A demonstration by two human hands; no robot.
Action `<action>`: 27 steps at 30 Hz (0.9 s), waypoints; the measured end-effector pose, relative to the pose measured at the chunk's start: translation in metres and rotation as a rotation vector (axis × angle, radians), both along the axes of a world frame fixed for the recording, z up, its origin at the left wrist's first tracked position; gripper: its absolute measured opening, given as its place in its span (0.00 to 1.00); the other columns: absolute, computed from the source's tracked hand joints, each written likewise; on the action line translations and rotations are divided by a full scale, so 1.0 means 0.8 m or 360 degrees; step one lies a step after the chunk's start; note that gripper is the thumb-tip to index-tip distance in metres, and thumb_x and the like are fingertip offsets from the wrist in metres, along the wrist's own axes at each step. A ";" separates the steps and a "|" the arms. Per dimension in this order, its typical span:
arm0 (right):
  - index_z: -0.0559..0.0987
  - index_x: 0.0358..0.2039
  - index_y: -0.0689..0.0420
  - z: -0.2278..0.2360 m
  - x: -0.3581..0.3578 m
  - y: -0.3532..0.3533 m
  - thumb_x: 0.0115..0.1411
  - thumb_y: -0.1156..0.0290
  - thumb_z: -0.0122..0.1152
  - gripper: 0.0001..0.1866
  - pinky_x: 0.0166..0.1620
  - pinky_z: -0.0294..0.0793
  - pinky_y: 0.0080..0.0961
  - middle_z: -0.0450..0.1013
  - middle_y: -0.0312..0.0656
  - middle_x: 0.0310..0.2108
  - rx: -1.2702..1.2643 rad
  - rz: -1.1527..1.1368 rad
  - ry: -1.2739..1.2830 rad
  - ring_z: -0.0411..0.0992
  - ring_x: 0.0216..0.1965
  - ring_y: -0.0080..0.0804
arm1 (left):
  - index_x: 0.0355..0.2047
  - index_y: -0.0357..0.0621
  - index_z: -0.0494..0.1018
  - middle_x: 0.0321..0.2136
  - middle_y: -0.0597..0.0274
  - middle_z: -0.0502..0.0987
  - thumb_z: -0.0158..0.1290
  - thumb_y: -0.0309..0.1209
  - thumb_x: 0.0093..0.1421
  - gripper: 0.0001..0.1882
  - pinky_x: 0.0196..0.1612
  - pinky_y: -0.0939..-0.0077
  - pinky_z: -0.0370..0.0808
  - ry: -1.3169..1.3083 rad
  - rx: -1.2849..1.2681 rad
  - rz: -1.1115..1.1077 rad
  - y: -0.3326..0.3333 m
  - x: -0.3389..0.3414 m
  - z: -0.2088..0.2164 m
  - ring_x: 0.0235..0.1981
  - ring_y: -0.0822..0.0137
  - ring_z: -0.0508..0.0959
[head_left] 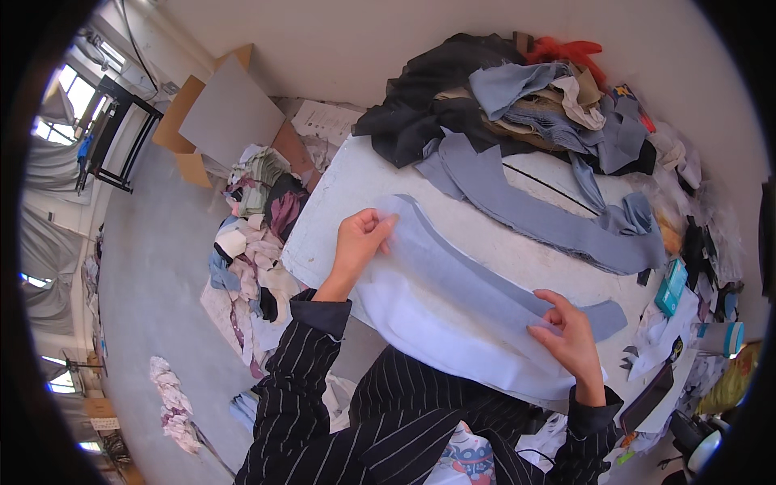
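Observation:
A thin, translucent white strip of interfacing (465,281) stretches between my two hands over the table. Fingers and thumb of my left hand (356,249) pinch its left end. Toward its right end, my right hand (568,338) pinches the same strip between thumb and fingers. Beneath it lies a curved blue-grey fabric strip (610,320), showing along the far edge and past my right hand. A larger white sheet of material (453,343) spreads on my near side and hangs over the table's front edge.
Curved blue-grey fabric pieces (517,190) lie farther back on the white table (339,198). Behind them rises a heap of black cloth (436,77). At right sit a teal box (672,287) and a dark phone-like case (647,398). Scraps (242,267) cover the floor at left.

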State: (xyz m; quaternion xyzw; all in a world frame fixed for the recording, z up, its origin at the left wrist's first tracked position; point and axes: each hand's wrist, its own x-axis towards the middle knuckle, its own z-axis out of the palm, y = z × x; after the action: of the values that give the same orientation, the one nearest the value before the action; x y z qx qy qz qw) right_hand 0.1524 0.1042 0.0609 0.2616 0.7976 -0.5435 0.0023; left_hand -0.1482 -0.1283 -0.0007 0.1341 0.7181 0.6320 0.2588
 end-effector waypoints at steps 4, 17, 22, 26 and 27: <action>0.74 0.54 0.58 -0.008 0.000 0.013 0.50 0.76 0.67 0.28 0.33 0.70 0.21 0.72 0.38 0.21 0.0021 -0.0032 -0.0006 0.68 0.24 0.24 | 0.30 0.38 0.78 0.20 0.68 0.78 0.62 0.32 0.58 0.09 0.24 0.84 0.69 0.0291 -0.0227 0.0110 0.012 -0.010 -0.008 0.19 0.80 0.73; 0.75 0.53 0.55 -0.011 -0.007 0.026 0.50 0.74 0.67 0.27 0.31 0.69 0.26 0.72 0.42 0.21 0.0265 -0.0023 -0.0060 0.70 0.22 0.33 | 0.29 0.38 0.78 0.17 0.65 0.77 0.62 0.34 0.55 0.11 0.25 0.79 0.70 0.0742 -0.0564 0.0253 0.025 -0.011 -0.008 0.18 0.77 0.74; 0.74 0.53 0.55 -0.016 -0.008 0.022 0.50 0.74 0.66 0.26 0.30 0.68 0.29 0.72 0.43 0.21 0.0388 -0.0005 -0.0025 0.71 0.22 0.39 | 0.33 0.42 0.78 0.24 0.65 0.79 0.64 0.35 0.54 0.11 0.28 0.78 0.71 0.0880 -0.0751 0.0286 0.028 -0.005 0.000 0.22 0.73 0.75; 0.73 0.53 0.55 -0.020 -0.005 0.022 0.51 0.73 0.66 0.27 0.29 0.68 0.32 0.72 0.43 0.21 0.0458 -0.0017 -0.0029 0.72 0.23 0.42 | 0.45 0.45 0.77 0.46 0.56 0.76 0.61 0.36 0.56 0.17 0.47 0.67 0.71 0.1540 -0.0726 0.0149 0.045 0.011 0.012 0.44 0.60 0.76; 0.73 0.53 0.55 -0.020 -0.006 0.022 0.51 0.73 0.66 0.27 0.29 0.68 0.32 0.72 0.43 0.21 0.0464 -0.0005 -0.0023 0.72 0.23 0.42 | 0.48 0.47 0.76 0.53 0.54 0.73 0.60 0.37 0.58 0.18 0.54 0.63 0.70 0.1778 -0.0621 0.0072 0.045 0.014 0.012 0.52 0.57 0.74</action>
State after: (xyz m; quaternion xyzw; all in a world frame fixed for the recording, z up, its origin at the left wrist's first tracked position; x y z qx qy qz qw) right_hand 0.1473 0.1215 0.0447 0.2644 0.8677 -0.4198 -0.0310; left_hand -0.1370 -0.0923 0.0091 0.3812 0.8511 0.3273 -0.1521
